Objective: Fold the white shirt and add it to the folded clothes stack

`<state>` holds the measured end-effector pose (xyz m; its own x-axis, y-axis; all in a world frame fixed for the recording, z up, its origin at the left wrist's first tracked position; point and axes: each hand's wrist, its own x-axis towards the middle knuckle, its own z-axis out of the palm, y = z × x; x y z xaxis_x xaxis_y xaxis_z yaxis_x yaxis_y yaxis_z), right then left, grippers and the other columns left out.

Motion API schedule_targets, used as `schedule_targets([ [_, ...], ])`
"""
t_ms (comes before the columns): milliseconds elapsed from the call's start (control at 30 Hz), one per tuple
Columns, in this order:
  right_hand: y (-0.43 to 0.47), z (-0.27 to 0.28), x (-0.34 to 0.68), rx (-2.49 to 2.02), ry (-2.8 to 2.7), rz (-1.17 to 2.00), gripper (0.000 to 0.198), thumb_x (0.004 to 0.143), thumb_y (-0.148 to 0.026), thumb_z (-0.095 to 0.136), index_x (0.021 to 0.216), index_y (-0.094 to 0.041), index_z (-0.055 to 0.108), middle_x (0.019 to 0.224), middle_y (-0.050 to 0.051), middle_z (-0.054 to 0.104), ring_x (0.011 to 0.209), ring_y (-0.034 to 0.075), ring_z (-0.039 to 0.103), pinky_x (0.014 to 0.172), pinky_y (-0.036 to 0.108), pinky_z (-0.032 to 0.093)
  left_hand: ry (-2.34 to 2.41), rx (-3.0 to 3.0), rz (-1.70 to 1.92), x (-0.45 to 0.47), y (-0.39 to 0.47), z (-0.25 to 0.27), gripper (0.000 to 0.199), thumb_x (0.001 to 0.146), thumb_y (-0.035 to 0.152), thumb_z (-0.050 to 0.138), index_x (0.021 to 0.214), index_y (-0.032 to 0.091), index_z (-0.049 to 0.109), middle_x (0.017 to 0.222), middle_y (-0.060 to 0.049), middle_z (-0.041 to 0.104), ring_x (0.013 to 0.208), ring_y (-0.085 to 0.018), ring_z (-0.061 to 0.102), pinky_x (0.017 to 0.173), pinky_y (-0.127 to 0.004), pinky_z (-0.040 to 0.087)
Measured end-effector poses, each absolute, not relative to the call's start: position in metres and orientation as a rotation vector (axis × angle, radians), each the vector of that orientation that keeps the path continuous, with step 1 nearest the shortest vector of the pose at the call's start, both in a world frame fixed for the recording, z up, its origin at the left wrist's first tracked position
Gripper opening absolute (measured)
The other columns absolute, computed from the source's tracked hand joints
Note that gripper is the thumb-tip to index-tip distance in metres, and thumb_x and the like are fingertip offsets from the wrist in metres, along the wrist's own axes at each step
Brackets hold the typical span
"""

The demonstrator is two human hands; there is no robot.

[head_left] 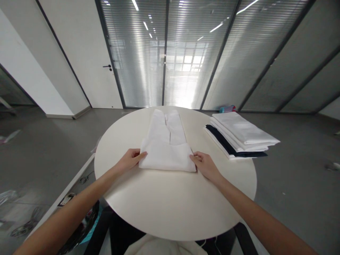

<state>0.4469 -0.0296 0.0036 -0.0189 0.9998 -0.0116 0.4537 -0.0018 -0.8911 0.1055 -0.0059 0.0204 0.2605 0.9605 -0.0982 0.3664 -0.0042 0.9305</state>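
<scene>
A white pair of trousers (166, 143) lies on the round white table (170, 209), its near part folded over and its two legs stretching toward the far edge. My left hand (130, 159) rests at the fold's left edge, fingertips on the cloth. At the right edge my right hand (204, 164) touches the fold, fingers curled at the corner. Whether either hand pinches the fabric I cannot tell for sure.
A stack of folded clothes (240, 136), white with one dark piece, lies at the table's right side. Behind stand glass walls with blinds and a white door (87, 53). Cables and clutter (79, 219) lie on the floor at the lower left.
</scene>
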Motion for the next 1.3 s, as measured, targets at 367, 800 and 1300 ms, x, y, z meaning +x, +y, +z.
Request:
schedule_targets([
  [367, -0.029, 0.009, 0.444, -1.669, -1.679, 0.770, 0.058, 0.089, -0.030, 0.052, 0.144, -0.012, 0.046, 0.056, -0.003, 0.062, 0.051, 0.017, 0.054, 0.055, 0.028, 0.038, 1.427, 1.671, 0.683, 0.118, 0.011, 0.018, 0.044, 0.084, 0.056, 0.054, 0.086, 0.013, 0.064, 0.057, 0.000, 0.054, 0.044, -0.013, 0.049, 0.040, -0.023, 0.036],
  [800, -0.023, 0.059, 0.421, -1.974, -2.365, -0.146, 0.036, 0.099, -0.028, 0.043, 0.128, -0.017, 0.063, 0.112, 0.018, 0.067, 0.102, 0.031, 0.063, 0.083, 0.039, 0.044, 1.565, 2.729, 0.751, 0.149, -0.006, 0.048, 0.043, 0.098, 0.048, 0.049, 0.129, 0.021, 0.062, 0.146, -0.015, 0.051, 0.137, -0.035, 0.044, 0.111, -0.053, 0.036],
  [1300, 0.021, 0.014, 0.401, -1.616, -2.516, -0.025, 0.051, 0.105, -0.043, 0.030, 0.144, -0.017, 0.051, 0.150, 0.013, 0.049, 0.138, 0.030, 0.043, 0.114, 0.052, 0.029, 1.496, 2.644, 0.094, 0.176, 0.025, 0.016, 0.071, 0.100, 0.062, 0.029, 0.159, 0.025, 0.023, 0.164, -0.014, 0.022, 0.150, -0.037, 0.020, 0.119, -0.055, 0.019],
])
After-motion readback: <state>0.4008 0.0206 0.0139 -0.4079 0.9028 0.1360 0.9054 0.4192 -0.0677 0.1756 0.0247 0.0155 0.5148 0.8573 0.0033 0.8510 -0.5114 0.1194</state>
